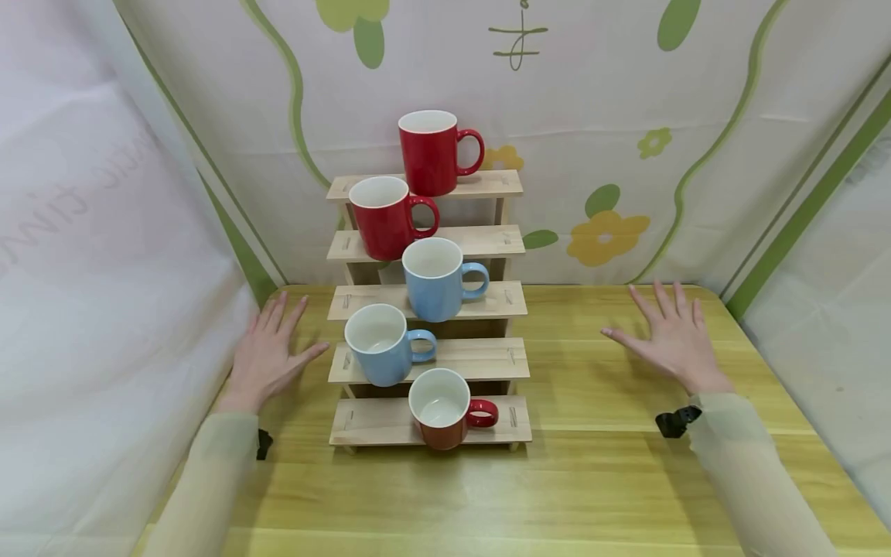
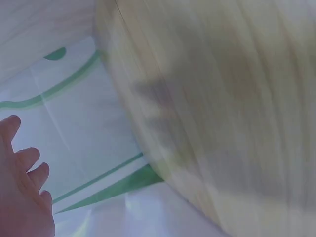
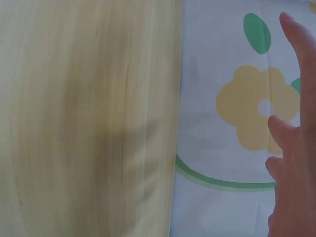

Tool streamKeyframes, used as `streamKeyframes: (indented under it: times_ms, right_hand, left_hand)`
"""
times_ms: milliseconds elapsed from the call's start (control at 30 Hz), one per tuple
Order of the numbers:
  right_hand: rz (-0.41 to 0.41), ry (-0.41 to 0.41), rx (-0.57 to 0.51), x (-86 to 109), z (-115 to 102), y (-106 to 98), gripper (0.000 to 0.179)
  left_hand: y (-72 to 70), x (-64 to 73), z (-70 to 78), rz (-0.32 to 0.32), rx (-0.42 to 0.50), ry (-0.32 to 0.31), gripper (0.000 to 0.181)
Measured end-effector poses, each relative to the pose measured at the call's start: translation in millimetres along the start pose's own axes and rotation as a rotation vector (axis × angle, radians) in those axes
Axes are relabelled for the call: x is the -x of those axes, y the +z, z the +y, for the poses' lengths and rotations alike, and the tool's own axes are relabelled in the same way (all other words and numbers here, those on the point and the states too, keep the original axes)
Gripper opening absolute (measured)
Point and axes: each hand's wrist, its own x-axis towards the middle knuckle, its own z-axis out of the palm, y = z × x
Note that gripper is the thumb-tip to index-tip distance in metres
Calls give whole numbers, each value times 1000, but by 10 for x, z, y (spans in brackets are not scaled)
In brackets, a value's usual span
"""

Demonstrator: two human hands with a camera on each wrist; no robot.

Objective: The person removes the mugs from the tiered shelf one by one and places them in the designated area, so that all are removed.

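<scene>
A stepped wooden rack (image 1: 480,360) carries one mug on each of its several tiers. From the top down come a red mug (image 1: 427,158), a second red mug (image 1: 383,224), a light blue mug (image 1: 433,282), a second light blue mug (image 1: 383,348) and a lower red mug (image 1: 445,429); every handle points right. Left of the rack, my left hand (image 1: 267,356) is spread, fingers apart, touching no mug. My right hand (image 1: 671,340) is spread too, well to the right of the rack. Both wrist views show the hands holding nothing.
The wood-grain table (image 1: 578,495) runs under the rack and both arms. A white patterned cloth (image 1: 599,100) hangs behind it, and more cloth closes in the left side (image 1: 104,309) and right side (image 1: 835,309). Dark devices sit at both wrists.
</scene>
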Motion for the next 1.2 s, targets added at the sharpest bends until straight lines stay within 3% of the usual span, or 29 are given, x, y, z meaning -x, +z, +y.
streamKeyframes:
  times_ms: [200, 433, 600, 800, 1000, 1200]
  right_hand:
    - [39, -24, -6, -21, -40, -69, 97]
    - [72, -45, -26, -51, -131, -164, 99]
    - [101, -68, -48, -80, -249, -248, 97]
    - [155, -105, -151, -103, -420, -378, 92]
    - [205, -138, -294, -106, -600, -505, 87]
    - [235, -164, -388, -117, -812, -625, 84]
  left_hand:
    - [21, 83, 131, 14, 202, -62, 86]
    - [10, 181, 384, 20, 440, -161, 78]
    - [43, 239, 516, 36, 539, -196, 78]
    - [96, 349, 613, 18, 679, -264, 76]
    - [171, 384, 674, 52, 818, -247, 72]
    - [239, 389, 692, 92, 876, -253, 66]
